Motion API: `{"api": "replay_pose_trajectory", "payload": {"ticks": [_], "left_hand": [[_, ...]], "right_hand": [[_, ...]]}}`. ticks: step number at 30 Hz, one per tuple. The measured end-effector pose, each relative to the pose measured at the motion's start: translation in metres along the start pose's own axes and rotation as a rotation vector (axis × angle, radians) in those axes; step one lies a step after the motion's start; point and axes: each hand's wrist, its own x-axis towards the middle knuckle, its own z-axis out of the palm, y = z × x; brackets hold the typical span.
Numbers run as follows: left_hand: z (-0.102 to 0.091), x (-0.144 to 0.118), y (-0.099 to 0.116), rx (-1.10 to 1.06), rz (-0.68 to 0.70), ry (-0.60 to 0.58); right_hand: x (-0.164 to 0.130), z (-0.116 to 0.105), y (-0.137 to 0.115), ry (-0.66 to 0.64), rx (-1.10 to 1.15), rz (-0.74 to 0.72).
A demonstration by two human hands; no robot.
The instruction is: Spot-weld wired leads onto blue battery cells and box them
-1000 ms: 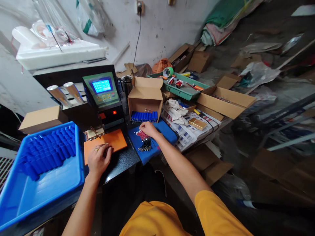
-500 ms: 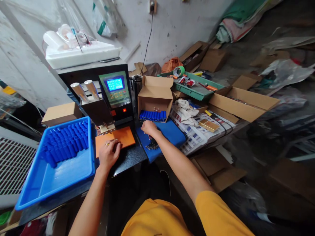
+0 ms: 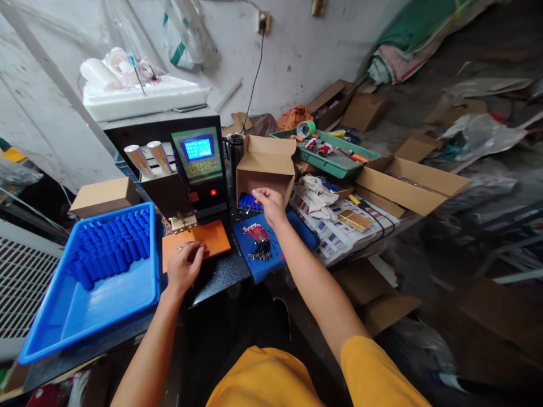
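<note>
Your right hand (image 3: 270, 204), frame centre: fingers pinched on blue cell (image 3: 248, 202) at box (image 3: 264, 169) mouth. Your left hand (image 3: 184, 267): flat, loose on orange pad (image 3: 212, 237). Wires (image 3: 258, 247) lower centre, untouched. Tray (image 3: 76, 316) left, part filled with cells.

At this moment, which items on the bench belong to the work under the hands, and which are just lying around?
In use:
- right hand at the blue cells in the small carton
- left hand on the orange pad
- red wire bundle
- welding machine
- blue tray of cells

Lying about:
- green tray of tools
- tape roll
- white rag
- long carton
</note>
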Motion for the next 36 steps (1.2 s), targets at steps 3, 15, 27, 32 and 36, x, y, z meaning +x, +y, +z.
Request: {"api": "replay_pose_trajectory", "payload": {"ticks": [3,15,27,32,36], "left_hand": [[0.001,0.000,0.008,-0.121,-0.119,0.040],[0.021,0.025,0.061,-0.210,-0.145,-0.007],[0.008,0.020,0.047,-0.500,-0.387,-0.107],[0.003,0.021,0.037,-0.462,-0.369,-0.126],[-0.004,0.023,0.028,-0.385,-0.338,-0.255]], "right_hand": [[-0.011,0.008,-0.004,-0.036,0.032,0.000],[-0.062,0.054,0.007,-0.171,0.172,0.127],[-0.085,0.071,0.020,-0.394,0.139,0.144],[-0.093,0.080,0.027,-0.382,0.123,0.137],[-0.093,0.082,0.030,-0.495,0.050,0.098]]}}
